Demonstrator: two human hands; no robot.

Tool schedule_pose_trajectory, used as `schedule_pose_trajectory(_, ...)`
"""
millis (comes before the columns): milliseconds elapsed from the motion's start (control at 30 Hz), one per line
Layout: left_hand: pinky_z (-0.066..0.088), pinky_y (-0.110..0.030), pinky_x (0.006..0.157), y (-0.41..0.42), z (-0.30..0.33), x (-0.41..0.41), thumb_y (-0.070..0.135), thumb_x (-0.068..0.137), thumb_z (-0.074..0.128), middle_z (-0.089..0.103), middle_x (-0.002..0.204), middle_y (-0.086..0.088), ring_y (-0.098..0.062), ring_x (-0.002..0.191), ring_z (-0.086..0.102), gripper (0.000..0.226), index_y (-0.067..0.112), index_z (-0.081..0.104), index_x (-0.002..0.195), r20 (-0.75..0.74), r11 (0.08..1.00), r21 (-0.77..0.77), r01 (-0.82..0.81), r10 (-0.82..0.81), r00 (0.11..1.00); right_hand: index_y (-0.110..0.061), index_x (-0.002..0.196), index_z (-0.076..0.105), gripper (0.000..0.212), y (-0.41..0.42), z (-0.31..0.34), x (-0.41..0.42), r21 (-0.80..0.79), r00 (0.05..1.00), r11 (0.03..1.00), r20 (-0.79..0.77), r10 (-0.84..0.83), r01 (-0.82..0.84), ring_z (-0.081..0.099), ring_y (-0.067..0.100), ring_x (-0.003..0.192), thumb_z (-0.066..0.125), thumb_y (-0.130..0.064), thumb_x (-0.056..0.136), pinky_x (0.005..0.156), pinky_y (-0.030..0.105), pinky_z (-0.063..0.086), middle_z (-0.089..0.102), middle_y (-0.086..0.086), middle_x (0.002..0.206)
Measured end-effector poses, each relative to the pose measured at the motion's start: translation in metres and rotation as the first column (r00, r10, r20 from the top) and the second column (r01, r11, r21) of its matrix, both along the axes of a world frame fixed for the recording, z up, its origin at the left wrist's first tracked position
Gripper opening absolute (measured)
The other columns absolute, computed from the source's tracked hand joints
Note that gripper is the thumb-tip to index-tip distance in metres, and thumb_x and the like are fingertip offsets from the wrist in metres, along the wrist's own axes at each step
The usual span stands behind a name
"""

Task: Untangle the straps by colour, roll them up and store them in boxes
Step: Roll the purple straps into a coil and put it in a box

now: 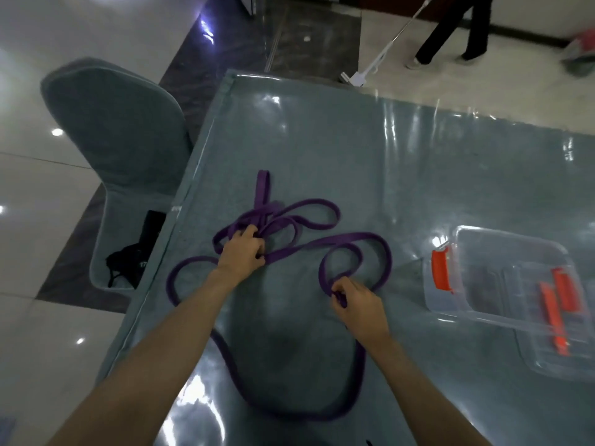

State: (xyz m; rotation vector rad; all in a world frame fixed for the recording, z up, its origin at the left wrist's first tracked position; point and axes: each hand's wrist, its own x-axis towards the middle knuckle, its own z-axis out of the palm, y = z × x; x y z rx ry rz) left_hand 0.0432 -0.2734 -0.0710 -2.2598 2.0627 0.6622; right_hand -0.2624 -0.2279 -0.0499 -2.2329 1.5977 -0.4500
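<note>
One purple strap (322,243) only, sprawled in loops over bench (418,162), one run trailing toward near edge. Left hand (243,252) grip curled into knotted bundle; right hand (355,302) grip pinching loop end. Risk: knot cinched if ends pulled apart; trailing run snagged or dragged off edge. Clear box (502,284) at right, within sweep, could be knocked.

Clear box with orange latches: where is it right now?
In the head view the clear box sits on the table at the right edge, just right of the right hand and the purple strap.
</note>
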Motion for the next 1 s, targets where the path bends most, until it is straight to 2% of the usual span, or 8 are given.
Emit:
schedule_pose_trajectory(167,0.050,-0.039,0.091,0.018,0.011,-0.011,0.016,0.090,0.078,0.063,0.124,-0.010,-0.031,0.113,0.065,0.018,0.003,0.075,0.101,-0.112,0.990,-0.125,0.057,-0.071,0.991,-0.007,0.090,0.070,0.013,0.011,0.016,-0.017,-0.005,1.000,1.000,0.016,-0.024,0.025,0.069,0.027,0.073,0.081,-0.006,0.084,0.061,0.046,0.058,0.072,0.006,0.083)
schedule_pose_trajectory(267,0.053,-0.036,0.089,0.041,0.021,-0.023,0.011,0.085,0.082,0.067,0.121,-0.009,-0.030,0.105,0.070,0.015,0.002,0.076,0.096,-0.228,0.977,-0.207,0.053,-0.101,0.968,-0.007,0.091,0.069,0.013,0.018,0.026,-0.025,-0.050,0.999,0.999,0.035,-0.019,0.021,0.068,0.025,0.073,0.081,-0.005,0.085,0.060,0.045,0.058,0.073,0.005,0.083)
schedule_pose_trajectory(367,0.047,-0.026,0.096,0.071,0.033,-0.037,0.012,0.081,0.085,0.068,0.128,-0.004,-0.021,0.112,0.069,0.013,0.009,0.078,0.092,-0.336,0.965,-0.261,0.015,-0.106,0.936,-0.010,0.094,0.070,0.013,0.025,0.033,-0.036,-0.071,0.997,0.996,0.067,-0.040,0.045,0.069,0.021,0.077,0.081,-0.007,0.087,0.064,0.042,0.059,0.074,0.002,0.087)
schedule_pose_trajectory(533,0.042,-0.011,0.093,0.143,0.053,-0.062,0.018,0.079,0.085,0.059,0.125,0.014,0.003,0.110,0.060,0.015,0.022,0.072,0.086,-0.492,0.962,-0.271,0.005,-0.143,0.859,-0.016,0.097,0.068,0.019,0.045,0.041,-0.048,-0.089,0.984,0.993,0.166,-0.063,0.079,0.070,0.013,0.082,0.083,-0.012,0.086,0.070,0.027,0.055,0.075,-0.005,0.092)
schedule_pose_trajectory(667,0.040,-0.008,0.099,0.202,0.057,-0.077,0.013,0.078,0.087,0.063,0.121,0.011,0.003,0.117,0.061,0.018,0.021,0.074,0.087,-0.575,0.967,-0.253,-0.006,-0.145,0.805,-0.019,0.105,0.067,0.025,0.071,0.041,-0.053,-0.042,0.982,0.999,0.190,0.010,-0.002,0.069,0.010,0.085,0.082,-0.015,0.086,0.073,0.020,0.050,0.075,-0.008,0.096)
schedule_pose_trajectory(800,0.044,-0.015,0.100,0.252,0.043,-0.080,0.022,0.084,0.082,0.055,0.122,0.021,0.004,0.118,0.059,0.016,0.024,0.072,0.096,-0.566,0.985,-0.157,0.071,-0.149,0.811,-0.033,0.125,0.055,0.047,0.105,0.036,-0.061,0.138,0.981,0.976,0.127,0.149,-0.166,0.059,0.003,0.078,0.078,-0.019,0.086,0.072,0.025,0.052,0.064,-0.018,0.092)
schedule_pose_trajectory(933,0.058,-0.034,0.087,0.283,0.019,-0.083,0.020,0.091,0.077,0.057,0.132,0.004,-0.015,0.102,0.066,0.032,0.017,0.069,0.123,-0.359,0.966,-0.155,0.207,-0.250,0.899,-0.028,0.130,0.059,0.045,0.131,0.025,-0.066,0.207,0.971,0.950,-0.003,0.238,-0.232,0.068,0.013,0.084,0.074,-0.022,0.087,0.074,0.033,0.057,0.069,-0.014,0.096)
schedule_pose_trajectory(1000,0.060,-0.041,0.079,0.293,0.011,-0.087,0.018,0.090,0.080,0.061,0.135,-0.007,-0.024,0.097,0.069,0.034,0.012,0.071,0.122,-0.246,0.945,-0.204,0.255,-0.302,0.921,-0.024,0.126,0.064,0.037,0.141,0.019,-0.067,0.233,0.968,0.945,-0.052,0.247,-0.228,0.070,0.018,0.091,0.073,-0.021,0.090,0.077,0.036,0.058,0.072,-0.007,0.105)
